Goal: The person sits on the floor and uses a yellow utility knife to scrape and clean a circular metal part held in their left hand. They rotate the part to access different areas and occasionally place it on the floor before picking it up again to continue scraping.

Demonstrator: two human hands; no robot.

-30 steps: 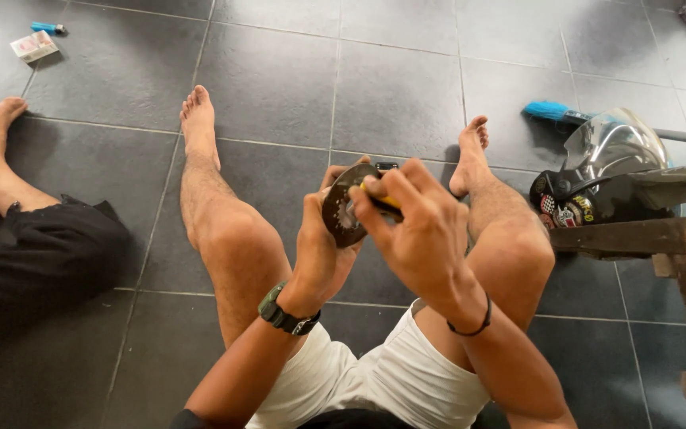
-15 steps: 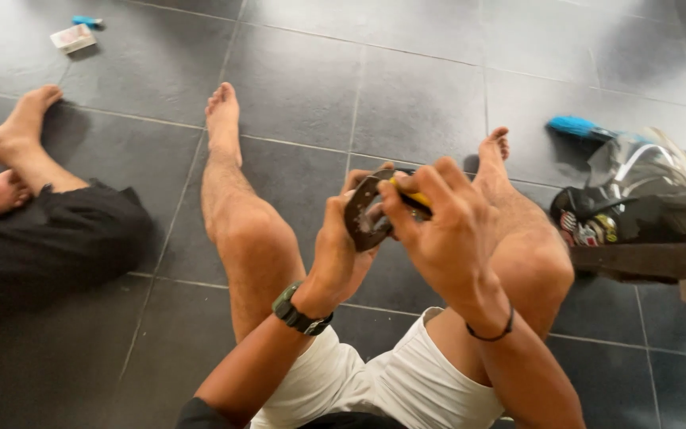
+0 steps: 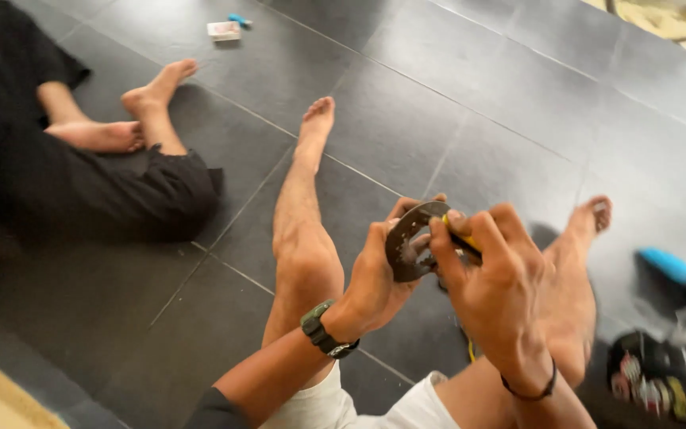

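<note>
**Grey metal disc held between two hands**

Metal, dull grey and round, the disc (image 3: 409, 242) sits pinched in the left hand (image 3: 376, 278), fingers curled behind its rim and thumb in front. The right hand (image 3: 490, 282) is closed around a yellow-handled tool (image 3: 462, 241) pressed against the disc's face; most of the tool is hidden under the fingers, so its kind is unclear. One dark watch (image 3: 323, 330) circles the left wrist, one thin black band (image 3: 529, 389) the right. Beyond the fingers, far up-left, lie one small white packet (image 3: 224, 30) and one blue item (image 3: 240, 19). Right of the hands, a blue object (image 3: 672, 268) blurs out, and a dark cluttered heap (image 3: 660, 385) is cut by the edge. Left, another person's two bare feet (image 3: 140, 103) rest on grey tiles (image 3: 454, 95).
</note>
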